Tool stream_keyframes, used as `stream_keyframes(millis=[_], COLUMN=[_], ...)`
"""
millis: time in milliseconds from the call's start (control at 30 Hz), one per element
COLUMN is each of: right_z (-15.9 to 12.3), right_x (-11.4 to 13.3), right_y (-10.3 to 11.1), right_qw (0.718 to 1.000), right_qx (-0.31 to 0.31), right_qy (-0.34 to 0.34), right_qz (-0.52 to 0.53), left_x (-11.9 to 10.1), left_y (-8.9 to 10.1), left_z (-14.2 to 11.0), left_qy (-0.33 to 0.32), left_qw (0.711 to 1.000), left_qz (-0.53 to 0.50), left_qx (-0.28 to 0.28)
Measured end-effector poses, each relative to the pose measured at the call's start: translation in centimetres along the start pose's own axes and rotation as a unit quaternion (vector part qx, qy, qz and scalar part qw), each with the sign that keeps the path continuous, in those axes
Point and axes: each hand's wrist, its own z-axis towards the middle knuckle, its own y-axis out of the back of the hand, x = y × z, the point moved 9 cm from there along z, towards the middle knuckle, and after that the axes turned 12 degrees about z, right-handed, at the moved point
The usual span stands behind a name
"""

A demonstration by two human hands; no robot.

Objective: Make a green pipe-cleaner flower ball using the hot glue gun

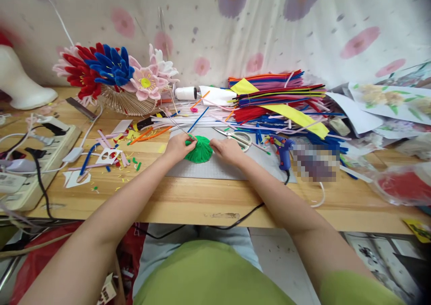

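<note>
A round green lotus-leaf shape made of pipe cleaners [199, 151] is held just above the grey cutting mat [178, 168]. My left hand [179, 146] pinches its left edge, thumb and fingers together. At the opposite edge, my right hand [227, 150] has its fingers closed on the rim. Thin wires reach up and left from beside my left fingers. A blue pipe cleaner [198, 118] lies just behind the green piece. Scissors with white handles [240, 139] rest on the mat beyond my right hand.
Bundles of coloured pipe cleaners [279, 96] fill the back right. A blue glue gun [284, 154] stands right of the mat, its black cord crossing the table edge. Pipe-cleaner flowers [114, 69] stand back left, near a power strip [43, 172]. Scraps [109, 156] litter the left side.
</note>
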Motion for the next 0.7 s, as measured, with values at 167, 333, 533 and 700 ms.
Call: stream_keyframes(millis=[167,333,533,700], right_z=[-0.4,0.2,0.7,0.5], right_x=[2.0,3.9,4.9,4.8], right_y=[-0.7,-1.7,-2.4,-2.2], right_qw=[1.000,0.999,0.999,0.998], right_qx=[0.014,0.010,0.002,-0.023], right_qy=[0.015,0.039,0.044,0.051], right_qz=[0.002,0.020,0.024,0.026], left_x=[-0.1,-0.3,-1.0,-1.7], left_y=[0.0,0.1,-0.2,-1.0], left_z=[0.0,0.0,0.6,1.4], left_qy=[0.005,0.003,-0.092,-0.196], left_qw=[1.000,1.000,0.993,0.974], left_qz=[0.012,0.014,-0.061,-0.076], left_qx=[0.008,0.019,0.032,0.084])
